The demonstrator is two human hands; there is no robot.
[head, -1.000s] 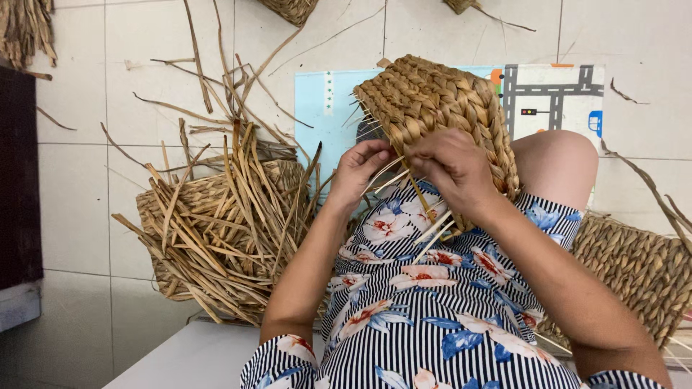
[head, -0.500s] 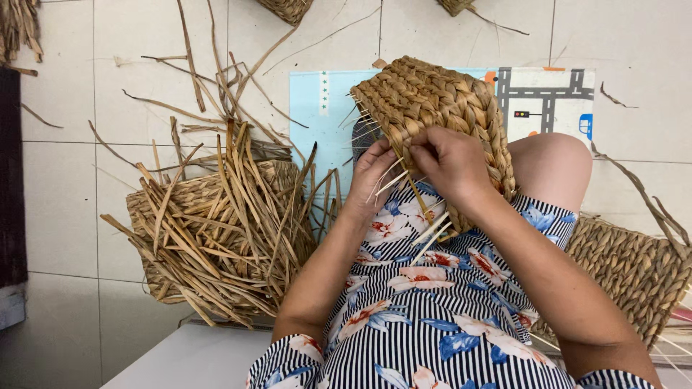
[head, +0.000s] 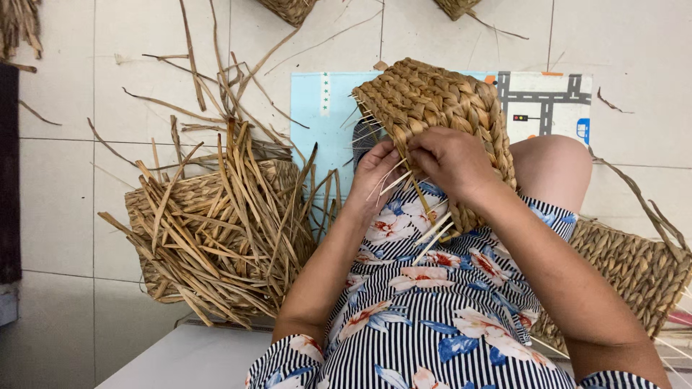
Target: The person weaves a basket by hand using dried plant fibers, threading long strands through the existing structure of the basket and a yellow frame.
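Observation:
A half-woven straw basket (head: 432, 108) rests on my lap, its braided side facing up. My right hand (head: 450, 160) lies on its lower edge, fingers pinched on a straw strand. My left hand (head: 375, 173) grips the basket's left edge, where thin pale stakes (head: 432, 238) stick out toward me. Both hands touch the basket and nearly meet each other.
A pile of loose dried straw (head: 216, 223) lies on a woven basket at my left. Another woven basket (head: 634, 274) sits at my right. A light blue play mat (head: 324, 122) covers the tiled floor. Two more baskets (head: 288, 9) peek in at the top.
Both hands stay on the basket's lower edge; my right hand has shifted slightly left along it, closer to the left hand. The view has drifted a little.

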